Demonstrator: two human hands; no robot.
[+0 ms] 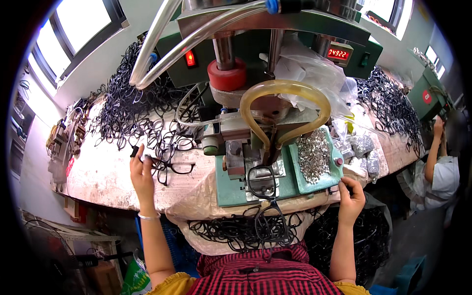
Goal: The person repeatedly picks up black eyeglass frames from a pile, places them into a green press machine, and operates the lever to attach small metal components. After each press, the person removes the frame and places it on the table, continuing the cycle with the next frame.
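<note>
My left hand (142, 179) half-curls at a black frame (170, 166), hold unclear; my right hand (351, 202), nearly pinched, contents hidden, nears the tray (315, 187), presumably placed for reach.

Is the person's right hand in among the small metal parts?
No, the right hand is at the near right corner of the green tray, apart from the small metal parts.

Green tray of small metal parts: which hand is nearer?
Right. The right hand is at the near right corner of the green tray; the left hand is well off to the tray's left, beside a dark glasses frame.
</note>
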